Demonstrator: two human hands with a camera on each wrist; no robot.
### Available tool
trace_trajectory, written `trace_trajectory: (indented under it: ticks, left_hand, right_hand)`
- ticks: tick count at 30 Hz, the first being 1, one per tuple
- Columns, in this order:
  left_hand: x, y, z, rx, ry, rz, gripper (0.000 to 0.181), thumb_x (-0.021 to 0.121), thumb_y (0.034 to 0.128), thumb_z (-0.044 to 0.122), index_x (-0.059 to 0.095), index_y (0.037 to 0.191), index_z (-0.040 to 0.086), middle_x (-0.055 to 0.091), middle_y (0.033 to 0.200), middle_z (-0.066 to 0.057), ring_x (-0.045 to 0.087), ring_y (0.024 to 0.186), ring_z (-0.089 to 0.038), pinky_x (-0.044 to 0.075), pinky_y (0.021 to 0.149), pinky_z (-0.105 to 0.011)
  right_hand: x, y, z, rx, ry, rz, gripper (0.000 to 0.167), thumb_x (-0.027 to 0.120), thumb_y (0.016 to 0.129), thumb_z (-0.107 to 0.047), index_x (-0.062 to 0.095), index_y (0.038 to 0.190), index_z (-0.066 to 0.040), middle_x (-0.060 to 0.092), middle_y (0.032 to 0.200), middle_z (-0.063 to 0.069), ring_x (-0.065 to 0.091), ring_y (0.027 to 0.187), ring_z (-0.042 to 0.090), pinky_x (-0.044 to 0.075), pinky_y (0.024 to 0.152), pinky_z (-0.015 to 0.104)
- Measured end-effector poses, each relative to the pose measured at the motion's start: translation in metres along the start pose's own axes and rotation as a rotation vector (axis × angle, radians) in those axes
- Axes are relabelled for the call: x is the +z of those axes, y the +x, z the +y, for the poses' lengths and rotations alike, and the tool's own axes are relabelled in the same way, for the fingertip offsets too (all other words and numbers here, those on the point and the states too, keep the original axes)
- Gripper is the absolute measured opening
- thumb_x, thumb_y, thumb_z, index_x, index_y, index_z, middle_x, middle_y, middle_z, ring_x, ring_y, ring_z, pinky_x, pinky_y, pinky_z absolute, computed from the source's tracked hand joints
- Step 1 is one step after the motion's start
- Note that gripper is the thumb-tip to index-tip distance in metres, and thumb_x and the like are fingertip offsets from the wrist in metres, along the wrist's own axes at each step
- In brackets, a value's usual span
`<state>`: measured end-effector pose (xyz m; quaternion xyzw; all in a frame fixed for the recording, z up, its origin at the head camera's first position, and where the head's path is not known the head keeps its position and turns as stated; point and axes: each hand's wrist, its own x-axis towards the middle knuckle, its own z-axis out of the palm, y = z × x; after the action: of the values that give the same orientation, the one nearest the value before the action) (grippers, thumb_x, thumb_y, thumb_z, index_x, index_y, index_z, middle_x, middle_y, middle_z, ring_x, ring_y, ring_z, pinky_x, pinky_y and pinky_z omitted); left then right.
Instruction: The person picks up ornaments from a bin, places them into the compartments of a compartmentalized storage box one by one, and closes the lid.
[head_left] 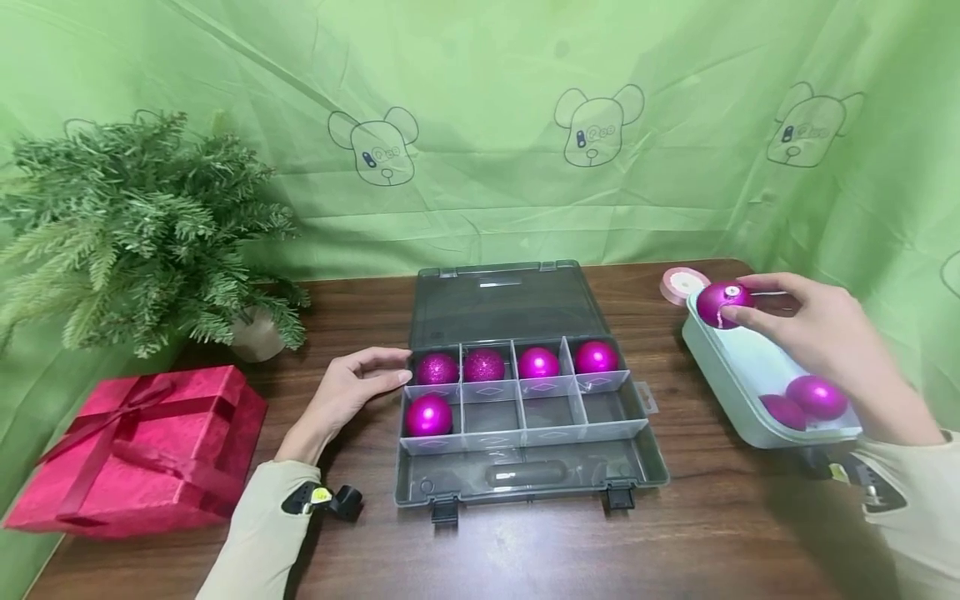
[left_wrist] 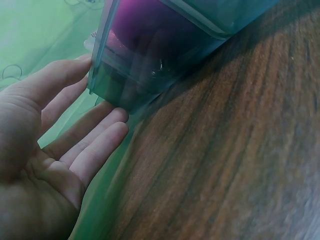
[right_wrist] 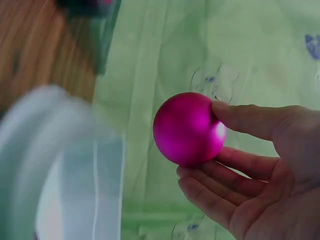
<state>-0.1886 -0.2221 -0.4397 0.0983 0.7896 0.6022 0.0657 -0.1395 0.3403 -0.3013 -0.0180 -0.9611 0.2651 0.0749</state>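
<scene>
My right hand [head_left: 832,333] holds a magenta Christmas ball [head_left: 724,305] between thumb and fingers, above the far end of a pale mint tub [head_left: 720,379]. The ball's cap and a bit of string show in the head view. In the right wrist view the ball [right_wrist: 187,129] looks smooth and satin. Two more balls [head_left: 817,397] lie in the tub. My left hand [head_left: 348,392] touches the left wall of a grey clear compartment box [head_left: 525,492], its fingers extended. The box's back row has two glittery balls [head_left: 483,364] and two smooth ones [head_left: 537,362]; another ball [head_left: 429,415] sits front left.
The box's lid [head_left: 506,308] lies open toward the back. A pink ribbon roll [head_left: 682,285] stands behind the tub. At left are a red gift box [head_left: 142,450] with a ribbon bow and a small potted fir tree [head_left: 150,217]. A green curtain [head_left: 480,67] hangs behind the table.
</scene>
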Motion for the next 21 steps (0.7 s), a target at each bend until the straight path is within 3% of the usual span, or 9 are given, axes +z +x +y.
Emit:
trace_trajectory:
  ticks: [5, 8, 13, 17, 21]
  left_hand:
    - [0.0, 0.001, 0.001, -0.008, 0.007, 0.002, 0.041, 0.087, 0.0921, 0.026, 0.077, 0.129, 0.012, 0.075, 0.128, -0.007, 0.074, 0.107, -0.018, 0.057, 0.089, -0.026]
    - [0.001, 0.001, 0.001, -0.011, -0.002, 0.002, 0.041, 0.087, 0.0922, 0.025, 0.077, 0.129, 0.011, 0.075, 0.128, -0.007, 0.074, 0.107, -0.018, 0.057, 0.089, -0.026]
    - [0.0, 0.0, 0.0, -0.01, -0.016, 0.005, 0.04, 0.087, 0.0921, 0.024, 0.077, 0.129, 0.011, 0.074, 0.129, -0.007, 0.074, 0.107, -0.018, 0.057, 0.089, -0.026]
    - [0.0, 0.0, 0.0, -0.008, -0.014, 0.005, 0.04, 0.087, 0.0921, 0.024, 0.077, 0.129, 0.01, 0.075, 0.128, -0.007, 0.074, 0.107, -0.018, 0.057, 0.09, -0.026]
    - [0.0, 0.0, 0.0, -0.006, -0.01, 0.006, 0.04, 0.087, 0.0921, 0.024, 0.077, 0.128, 0.011, 0.075, 0.128, -0.007, 0.074, 0.108, -0.018, 0.057, 0.09, -0.026]
  right_hand:
    - [0.014, -0.002, -0.033, -0.076, 0.037, 0.01, 0.059, 0.082, 0.095, -0.046, 0.068, 0.141, -0.013, 0.073, 0.125, 0.021, 0.067, 0.118, 0.035, 0.043, 0.09, 0.049]
    - [0.028, -0.004, -0.053, -0.175, 0.06, 0.013, 0.054, 0.086, 0.093, -0.035, 0.069, 0.138, -0.01, 0.071, 0.13, 0.022, 0.061, 0.125, 0.048, 0.044, 0.096, 0.057]
    - [0.049, -0.01, -0.087, -0.307, 0.146, -0.042, 0.051, 0.087, 0.092, -0.028, 0.07, 0.135, -0.007, 0.072, 0.128, 0.016, 0.063, 0.124, 0.04, 0.044, 0.103, 0.064]
    - [0.065, -0.016, -0.109, -0.336, 0.213, -0.1, 0.049, 0.087, 0.093, -0.03, 0.071, 0.134, -0.008, 0.075, 0.124, 0.01, 0.069, 0.116, 0.031, 0.049, 0.102, 0.059]
    - [0.082, -0.023, -0.127, -0.368, 0.23, -0.144, 0.045, 0.087, 0.092, -0.028, 0.073, 0.132, -0.013, 0.075, 0.12, 0.002, 0.073, 0.108, 0.024, 0.057, 0.093, 0.051]
